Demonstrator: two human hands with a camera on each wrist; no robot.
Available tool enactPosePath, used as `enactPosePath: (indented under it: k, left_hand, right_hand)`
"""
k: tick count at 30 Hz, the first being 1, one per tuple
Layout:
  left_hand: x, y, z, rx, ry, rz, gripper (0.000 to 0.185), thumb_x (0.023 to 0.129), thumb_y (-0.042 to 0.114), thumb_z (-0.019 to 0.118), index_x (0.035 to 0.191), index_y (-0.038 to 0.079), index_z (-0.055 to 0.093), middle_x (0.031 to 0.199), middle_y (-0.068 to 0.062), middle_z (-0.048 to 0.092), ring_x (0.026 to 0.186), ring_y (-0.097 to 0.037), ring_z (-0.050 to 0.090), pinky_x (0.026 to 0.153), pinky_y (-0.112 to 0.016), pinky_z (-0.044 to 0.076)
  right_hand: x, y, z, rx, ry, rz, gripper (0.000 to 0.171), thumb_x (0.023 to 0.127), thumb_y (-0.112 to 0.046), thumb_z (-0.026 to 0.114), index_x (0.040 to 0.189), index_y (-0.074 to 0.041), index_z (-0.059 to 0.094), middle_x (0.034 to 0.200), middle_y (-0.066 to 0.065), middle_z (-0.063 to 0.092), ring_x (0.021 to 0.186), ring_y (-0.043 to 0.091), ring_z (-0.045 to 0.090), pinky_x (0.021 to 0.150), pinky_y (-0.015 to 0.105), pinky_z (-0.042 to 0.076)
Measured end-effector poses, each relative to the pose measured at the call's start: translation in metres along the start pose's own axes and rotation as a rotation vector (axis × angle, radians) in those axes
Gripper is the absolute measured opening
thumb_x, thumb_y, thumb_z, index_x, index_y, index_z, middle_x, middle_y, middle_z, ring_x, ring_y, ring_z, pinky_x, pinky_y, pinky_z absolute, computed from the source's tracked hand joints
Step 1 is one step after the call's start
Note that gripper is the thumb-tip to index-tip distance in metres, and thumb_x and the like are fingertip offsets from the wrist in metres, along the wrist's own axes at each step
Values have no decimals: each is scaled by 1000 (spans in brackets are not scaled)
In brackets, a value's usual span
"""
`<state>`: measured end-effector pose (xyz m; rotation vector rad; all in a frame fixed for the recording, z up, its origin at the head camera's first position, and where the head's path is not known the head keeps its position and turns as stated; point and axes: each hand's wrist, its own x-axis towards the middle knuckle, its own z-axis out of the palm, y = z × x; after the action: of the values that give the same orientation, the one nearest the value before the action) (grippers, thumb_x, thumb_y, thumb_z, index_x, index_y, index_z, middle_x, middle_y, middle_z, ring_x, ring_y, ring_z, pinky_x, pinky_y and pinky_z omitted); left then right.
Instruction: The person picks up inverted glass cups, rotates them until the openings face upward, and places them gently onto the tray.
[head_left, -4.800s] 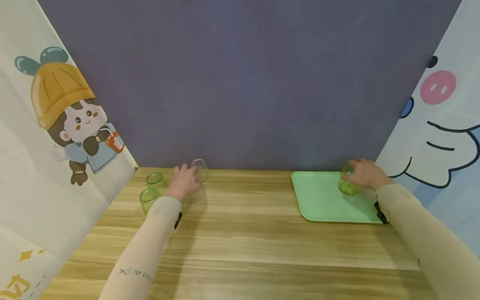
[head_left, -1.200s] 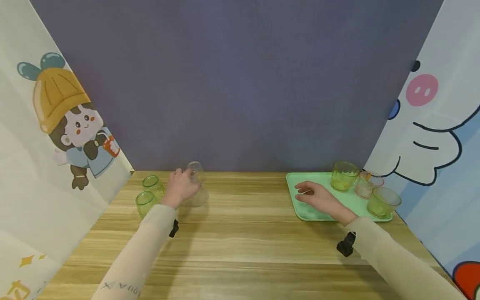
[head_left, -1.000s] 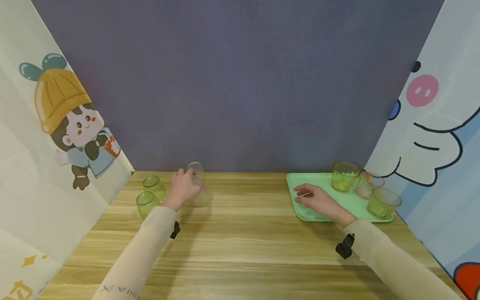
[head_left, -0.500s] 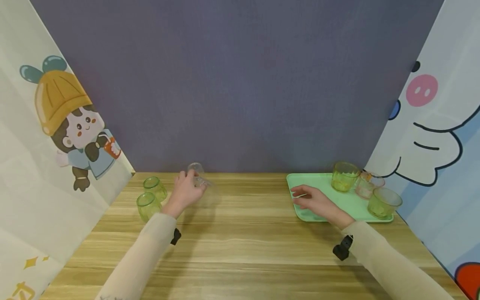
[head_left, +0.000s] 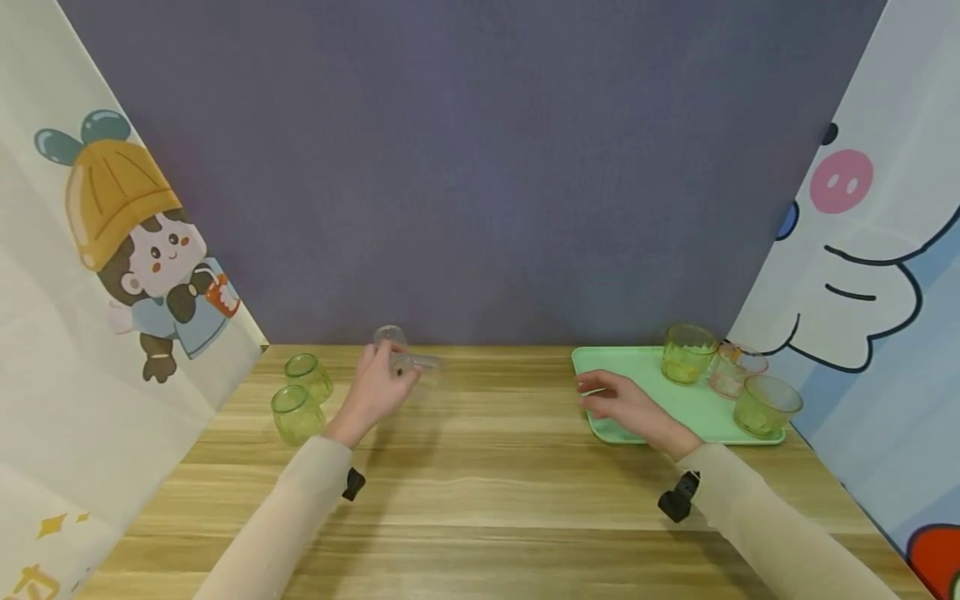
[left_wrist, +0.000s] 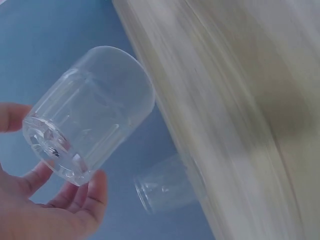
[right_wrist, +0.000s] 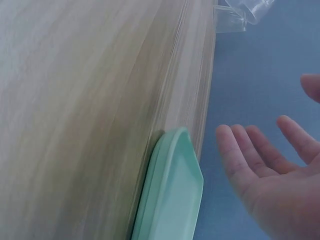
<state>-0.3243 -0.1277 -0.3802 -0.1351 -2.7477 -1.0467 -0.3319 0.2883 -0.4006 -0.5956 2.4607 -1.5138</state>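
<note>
My left hand [head_left: 378, 385] pinches a clear drinking glass [left_wrist: 95, 110] by its thick base, thumb on one side and fingers on the other. The glass lies tipped over in the air, its mouth pointing right in the head view. Just behind that hand, a second clear glass [head_left: 389, 334] stands near the back wall; the left wrist view also shows it on the table. My right hand [head_left: 626, 408] hovers over the left edge of the green tray [head_left: 660, 421], palm facing left, fingers loosely bent with nothing between them. In the right wrist view its fingers [right_wrist: 235, 150] are spread apart.
Two green glasses [head_left: 297, 414] stand at the table's left. On the tray's right side are a yellow-green glass [head_left: 687, 357], a pinkish glass [head_left: 737, 371] and another yellow-green glass [head_left: 767, 407]. A dark wall [head_left: 480, 208] closes off the back of the wooden table [head_left: 480, 500].
My right hand has let go of a yellow-green glass on the tray and drifted left. In my left hand the clear glass has swung from mouth-down to sideways, mouth to the right.
</note>
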Motion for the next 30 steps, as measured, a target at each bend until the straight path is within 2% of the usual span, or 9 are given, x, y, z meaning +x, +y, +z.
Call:
enactPosePath:
  k: [5, 9, 14, 16, 21, 24, 30]
  left_hand:
    - [-4, 5, 3, -59, 27, 39, 52, 97, 43, 62, 136, 10, 51, 137, -20, 44, 126, -37, 44, 102, -61, 43]
    - [-8, 8, 4, -79, 30, 76, 50, 99, 44, 62, 134, 11, 51, 136, -18, 44, 126, -35, 45, 101, -59, 44]
    - [-13, 10, 5, -112, 29, 119, 49, 99, 43, 62, 134, 11, 51, 134, -18, 45, 123, -34, 46, 99, -56, 46]
    - [-14, 11, 6, -136, 31, 133, 48, 99, 41, 63, 134, 10, 51, 131, -19, 46, 120, -33, 47, 97, -54, 48]
    - [-16, 13, 9, -199, 39, 159, 46, 99, 35, 66, 133, 9, 52, 124, -16, 48, 113, -29, 49, 91, -47, 51]
    - [-18, 15, 11, -238, 51, 176, 46, 98, 33, 69, 132, 6, 53, 121, -14, 48, 110, -28, 49, 89, -44, 51]
    - [-22, 18, 15, -298, 68, 214, 43, 96, 28, 71, 129, 5, 55, 115, -14, 50, 106, -27, 49, 86, -41, 52]
  right_hand:
    - [0, 2, 5, 30, 8, -31, 51, 102, -22, 63, 145, 2, 49, 142, 29, 50, 122, 39, 58, 93, 50, 54]
    - [-2, 1, 8, 61, 4, -44, 50, 103, -20, 62, 145, 3, 48, 143, 27, 51, 124, 42, 55, 94, 48, 54]
    - [-4, -4, 12, 105, -20, -49, 50, 103, -18, 61, 146, 3, 46, 144, 26, 50, 126, 49, 52, 97, 57, 50]
    - [-4, -7, 14, 114, -23, -50, 50, 103, -18, 61, 147, 2, 46, 144, 25, 50, 126, 48, 52, 98, 61, 48]
    - [-3, -11, 16, 90, -15, -56, 51, 103, -19, 62, 147, 1, 46, 144, 25, 50, 125, 40, 55, 97, 61, 48]
    - [-3, -12, 16, 81, -12, -53, 52, 103, -19, 62, 148, 0, 45, 145, 23, 50, 125, 39, 54, 96, 59, 49]
    - [-3, -16, 19, 65, -20, -99, 53, 102, -21, 63, 148, -1, 46, 146, 23, 49, 127, 42, 52, 96, 43, 51]
